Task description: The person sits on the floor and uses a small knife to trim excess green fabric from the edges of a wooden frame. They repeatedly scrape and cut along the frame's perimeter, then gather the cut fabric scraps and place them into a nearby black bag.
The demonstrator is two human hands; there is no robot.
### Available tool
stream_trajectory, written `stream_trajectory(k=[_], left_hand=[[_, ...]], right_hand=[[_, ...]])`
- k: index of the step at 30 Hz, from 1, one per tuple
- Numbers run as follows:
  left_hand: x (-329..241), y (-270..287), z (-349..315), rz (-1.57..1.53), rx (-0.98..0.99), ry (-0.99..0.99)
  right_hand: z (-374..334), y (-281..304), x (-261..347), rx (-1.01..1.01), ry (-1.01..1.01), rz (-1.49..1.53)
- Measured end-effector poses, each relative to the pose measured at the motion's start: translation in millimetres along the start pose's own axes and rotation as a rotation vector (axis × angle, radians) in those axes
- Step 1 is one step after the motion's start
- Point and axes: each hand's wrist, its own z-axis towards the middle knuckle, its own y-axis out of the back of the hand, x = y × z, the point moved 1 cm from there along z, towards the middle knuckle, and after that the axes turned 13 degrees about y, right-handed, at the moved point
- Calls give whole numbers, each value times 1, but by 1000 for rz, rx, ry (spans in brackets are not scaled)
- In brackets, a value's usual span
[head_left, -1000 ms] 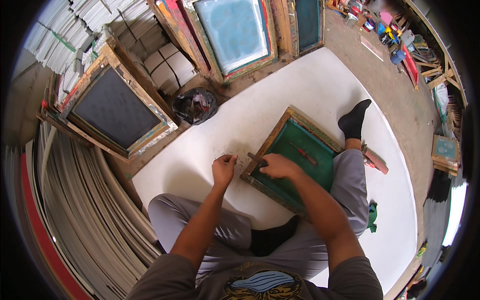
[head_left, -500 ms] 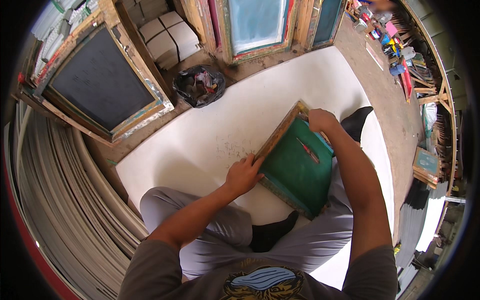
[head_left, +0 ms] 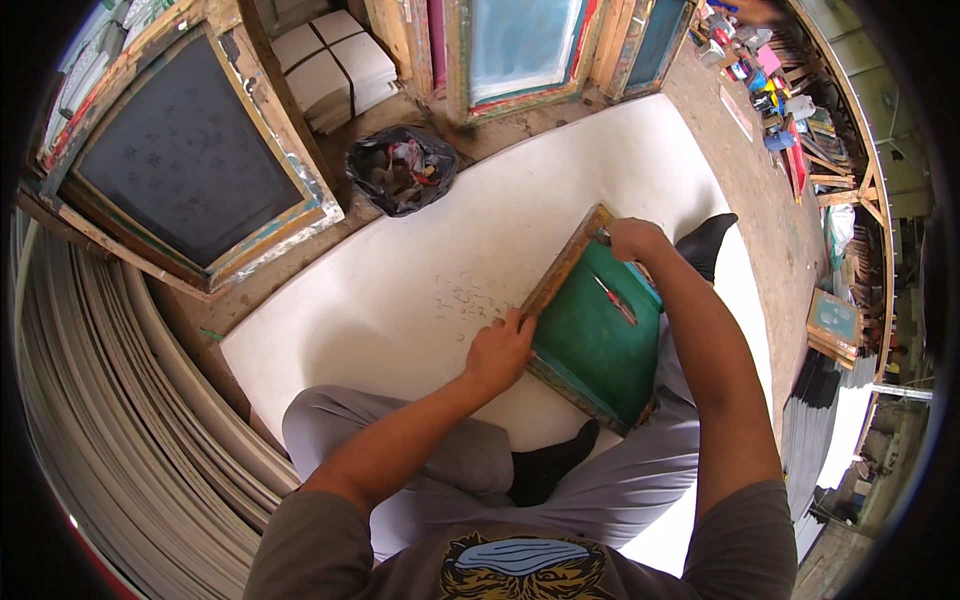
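A wooden screen-printing frame [head_left: 562, 268] with green mesh [head_left: 590, 345] lies tilted across my lap and the white board. At its left corner my left hand [head_left: 500, 352] is closed on the wooden edge. My right hand [head_left: 636, 240] is closed at the far right edge of the frame, with a bit of grey metal showing by its fingers; what it grips is mostly hidden. On the mesh rests a screwdriver [head_left: 615, 300] with a red handle and thin metal shaft. Small bent staples [head_left: 468, 295] lie scattered on the board left of the frame.
The white board [head_left: 400, 260] lies under my legs. At its far edge stands a black bin bag [head_left: 400, 172] with scraps. A large dark screen frame [head_left: 190, 155] leans at left, above stacked grey sheets [head_left: 130, 400]. Bundled white paper [head_left: 335, 65] sits behind; tools and cans [head_left: 770, 100] line the right.
The view has shifted slightly. My left hand has moved a little up and right along the frame's edge; my right hand stays at the far right edge.
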Motion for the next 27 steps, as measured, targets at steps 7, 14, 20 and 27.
stream_trajectory(k=[7,14,20,27], left_hand=[[1,-2,0,-53,-3,1],[1,0,1,-40,16,7],[6,0,-1,-75,0,18],[4,4,1,-73,56,26]], right_hand=[[2,11,17,55,-34,-94],[1,23,37,68,-59,-139],[-17,29,40,-70,-41,-100],[-17,-39,-12,-168,-51,389]])
